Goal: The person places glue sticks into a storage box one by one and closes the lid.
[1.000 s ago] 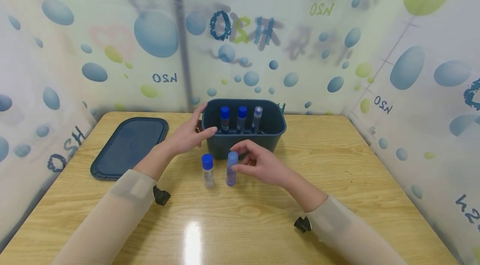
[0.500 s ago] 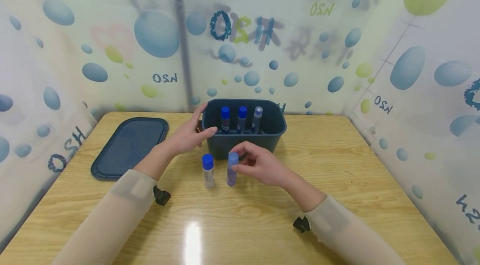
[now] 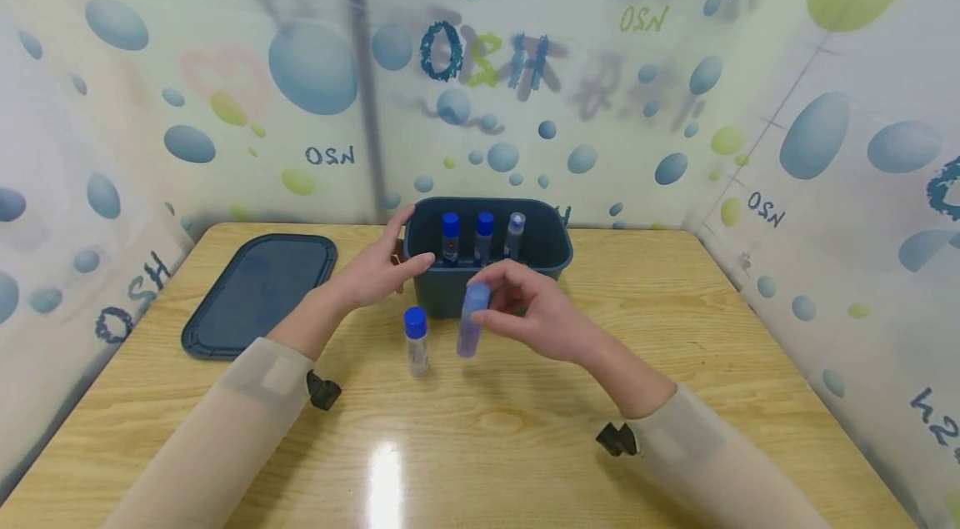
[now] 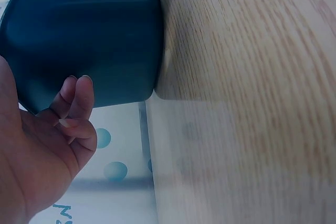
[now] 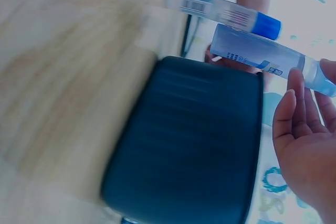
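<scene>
The right hand (image 3: pixel 536 312) has its grip closed on the cap end of a pale bottle (image 3: pixel 471 321), pinched between thumb and fingertips and held clear of the bench (image 3: pixel 675 321), just in front of the bin (image 3: pixel 551 250); the left hand (image 3: pixel 375 271) rests with relaxed, open fingers on the bin's left wall; a blue-capped bottle (image 3: pixel 416 340) stands beside the held one; three more bottles (image 3: pixel 482 236) stand in the bin; a dark lid (image 3: pixel 258 291) lies far left.
</scene>
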Motion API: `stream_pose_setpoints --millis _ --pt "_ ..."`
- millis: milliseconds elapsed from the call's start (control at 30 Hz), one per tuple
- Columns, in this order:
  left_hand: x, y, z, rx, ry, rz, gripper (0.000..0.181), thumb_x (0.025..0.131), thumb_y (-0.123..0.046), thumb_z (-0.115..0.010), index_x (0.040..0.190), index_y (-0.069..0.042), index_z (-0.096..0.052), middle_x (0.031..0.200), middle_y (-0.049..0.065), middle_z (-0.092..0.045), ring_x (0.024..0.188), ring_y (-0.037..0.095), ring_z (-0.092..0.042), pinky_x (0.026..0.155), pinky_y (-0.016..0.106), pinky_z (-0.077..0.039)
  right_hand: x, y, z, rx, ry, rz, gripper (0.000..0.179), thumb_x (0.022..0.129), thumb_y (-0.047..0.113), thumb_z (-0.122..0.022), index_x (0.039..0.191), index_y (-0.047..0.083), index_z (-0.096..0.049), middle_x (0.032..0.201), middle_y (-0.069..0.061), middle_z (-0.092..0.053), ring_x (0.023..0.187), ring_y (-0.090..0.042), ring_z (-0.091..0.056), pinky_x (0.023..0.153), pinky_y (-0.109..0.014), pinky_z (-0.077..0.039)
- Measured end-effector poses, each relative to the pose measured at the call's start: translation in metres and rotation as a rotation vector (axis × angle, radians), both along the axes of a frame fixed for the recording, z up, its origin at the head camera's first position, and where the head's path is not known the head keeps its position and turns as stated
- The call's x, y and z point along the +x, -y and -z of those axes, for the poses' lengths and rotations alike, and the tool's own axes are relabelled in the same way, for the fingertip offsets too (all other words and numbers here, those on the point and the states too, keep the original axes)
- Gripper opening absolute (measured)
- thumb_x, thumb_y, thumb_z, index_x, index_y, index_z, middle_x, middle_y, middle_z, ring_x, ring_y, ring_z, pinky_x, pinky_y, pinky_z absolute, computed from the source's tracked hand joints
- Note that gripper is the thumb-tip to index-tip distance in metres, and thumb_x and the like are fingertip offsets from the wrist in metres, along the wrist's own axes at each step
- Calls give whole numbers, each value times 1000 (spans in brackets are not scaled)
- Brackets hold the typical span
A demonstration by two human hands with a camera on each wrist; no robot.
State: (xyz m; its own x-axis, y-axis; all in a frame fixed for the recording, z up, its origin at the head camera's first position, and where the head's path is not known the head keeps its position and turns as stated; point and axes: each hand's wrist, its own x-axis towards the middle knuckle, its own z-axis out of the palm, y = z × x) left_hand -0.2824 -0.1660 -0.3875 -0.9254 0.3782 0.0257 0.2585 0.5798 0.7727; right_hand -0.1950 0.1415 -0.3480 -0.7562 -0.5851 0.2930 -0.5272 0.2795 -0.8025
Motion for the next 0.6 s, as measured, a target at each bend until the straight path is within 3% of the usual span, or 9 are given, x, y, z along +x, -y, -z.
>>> stream_pose_setpoints --millis 600 --pt "-1 0 0 3 0 -2 98 109 -56 -62 178 -34 4 108 15 -71 80 33 -69 77 39 -55 -1 -12 -59 -115 -182 27 38 99 -6 -76 134 1 -66 103 -8 -68 82 -19 -66 73 -28 -56"
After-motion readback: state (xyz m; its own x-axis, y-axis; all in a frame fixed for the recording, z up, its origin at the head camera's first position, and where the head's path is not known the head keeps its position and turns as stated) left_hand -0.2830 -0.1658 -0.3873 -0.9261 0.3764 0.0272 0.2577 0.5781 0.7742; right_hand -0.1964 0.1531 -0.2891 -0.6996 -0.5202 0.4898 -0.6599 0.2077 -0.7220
